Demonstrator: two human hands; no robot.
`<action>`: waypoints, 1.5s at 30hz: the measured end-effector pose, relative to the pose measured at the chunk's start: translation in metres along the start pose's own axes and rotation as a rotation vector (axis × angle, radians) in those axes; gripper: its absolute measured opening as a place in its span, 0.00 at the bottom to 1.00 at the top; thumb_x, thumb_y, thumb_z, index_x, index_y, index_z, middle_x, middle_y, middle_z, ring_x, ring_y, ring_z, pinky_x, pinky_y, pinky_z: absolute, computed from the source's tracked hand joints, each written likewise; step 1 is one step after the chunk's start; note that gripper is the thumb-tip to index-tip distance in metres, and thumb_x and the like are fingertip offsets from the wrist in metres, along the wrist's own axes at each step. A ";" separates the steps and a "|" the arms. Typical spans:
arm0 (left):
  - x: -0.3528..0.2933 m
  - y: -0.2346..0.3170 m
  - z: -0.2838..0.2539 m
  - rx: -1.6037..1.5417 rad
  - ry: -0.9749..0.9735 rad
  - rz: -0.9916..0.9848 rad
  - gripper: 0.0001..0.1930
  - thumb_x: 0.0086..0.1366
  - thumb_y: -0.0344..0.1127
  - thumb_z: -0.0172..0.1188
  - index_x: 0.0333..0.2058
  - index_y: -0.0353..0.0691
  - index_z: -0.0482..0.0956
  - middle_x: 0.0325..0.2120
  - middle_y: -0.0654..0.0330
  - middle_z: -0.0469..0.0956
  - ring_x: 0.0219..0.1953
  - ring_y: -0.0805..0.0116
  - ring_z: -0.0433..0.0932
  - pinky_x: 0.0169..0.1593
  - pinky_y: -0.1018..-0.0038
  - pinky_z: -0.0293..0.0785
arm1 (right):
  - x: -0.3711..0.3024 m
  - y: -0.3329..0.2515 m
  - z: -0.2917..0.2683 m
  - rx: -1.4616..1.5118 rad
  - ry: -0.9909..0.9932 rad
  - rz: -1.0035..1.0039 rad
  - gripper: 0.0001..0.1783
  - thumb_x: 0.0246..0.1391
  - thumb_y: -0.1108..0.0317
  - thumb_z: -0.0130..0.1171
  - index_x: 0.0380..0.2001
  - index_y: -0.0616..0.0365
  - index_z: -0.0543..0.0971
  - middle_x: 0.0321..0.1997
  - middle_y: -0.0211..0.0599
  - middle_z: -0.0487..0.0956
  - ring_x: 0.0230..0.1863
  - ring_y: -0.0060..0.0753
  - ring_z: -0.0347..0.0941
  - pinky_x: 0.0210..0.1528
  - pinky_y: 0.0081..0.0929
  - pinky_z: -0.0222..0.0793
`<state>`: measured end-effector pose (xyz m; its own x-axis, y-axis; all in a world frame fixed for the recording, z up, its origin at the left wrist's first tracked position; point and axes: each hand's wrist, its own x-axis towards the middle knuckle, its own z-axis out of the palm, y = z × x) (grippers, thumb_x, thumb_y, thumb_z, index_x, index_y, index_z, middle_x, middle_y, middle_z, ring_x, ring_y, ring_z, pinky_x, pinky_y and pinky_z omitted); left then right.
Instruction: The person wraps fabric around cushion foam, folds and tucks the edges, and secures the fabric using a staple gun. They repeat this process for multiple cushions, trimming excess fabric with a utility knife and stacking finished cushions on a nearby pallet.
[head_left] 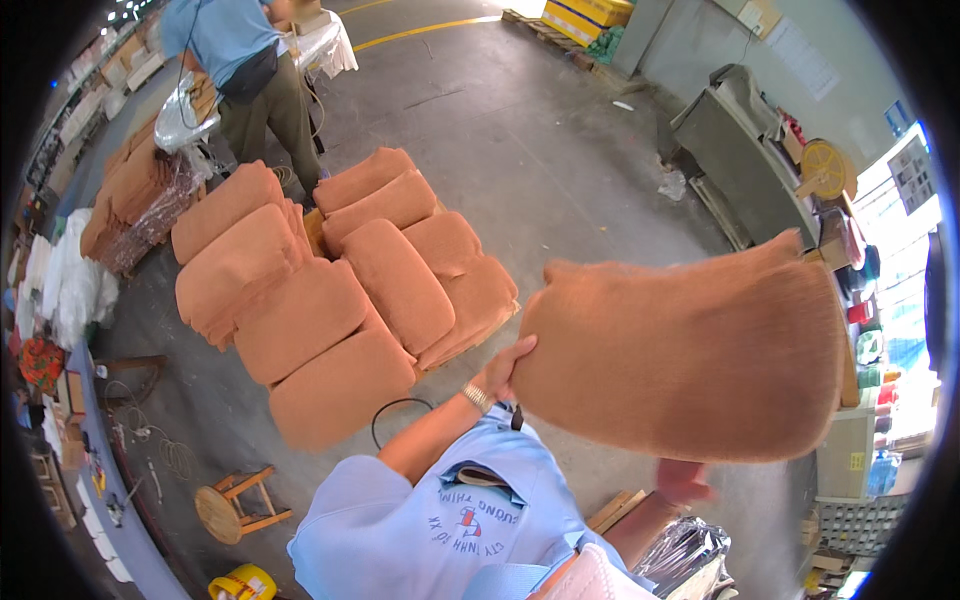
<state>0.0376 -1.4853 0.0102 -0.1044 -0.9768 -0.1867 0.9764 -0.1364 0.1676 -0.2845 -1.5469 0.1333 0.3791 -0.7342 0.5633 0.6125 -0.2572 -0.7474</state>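
Observation:
A large brown fabric pad (pixel 680 360) with rounded corners and a ruffled far edge is held up at the right, blurred on its right side. My left hand (pixel 508 368), with a metal watch on the wrist, is closed on the pad's left edge. Just below the pad's near edge is my right hand (pixel 685 482), smeared by motion; its fingers do not show clearly and I cannot tell whether it touches the pad. To the left, several stacks of similar brown pads (pixel 300 310) lie side by side in rows, low over the floor.
A round wooden stool (pixel 220 515) and a yellow bucket (pixel 243 583) stand at the near left. Silvery plastic wrap (pixel 685 555) lies near my right arm. Further off, a person in a blue shirt (pixel 225 45) stands by a wrapped table. A grey cabinet (pixel 735 150) lines the right wall.

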 end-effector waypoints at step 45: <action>0.450 0.351 -0.075 -0.113 0.870 0.944 0.33 0.65 0.43 0.70 0.63 0.35 0.70 0.60 0.54 0.75 0.62 0.62 0.73 0.65 0.64 0.69 | 0.652 0.574 -0.251 -0.346 -0.175 1.316 0.36 0.65 0.57 0.63 0.69 0.62 0.64 0.63 0.49 0.75 0.57 0.43 0.78 0.55 0.40 0.79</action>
<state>0.3474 -1.9607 -0.0874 0.7471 -0.2524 -0.6149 0.6190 0.6014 0.5052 0.1400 -2.3305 -0.0167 0.6380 -0.4746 -0.6064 -0.4571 0.4003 -0.7942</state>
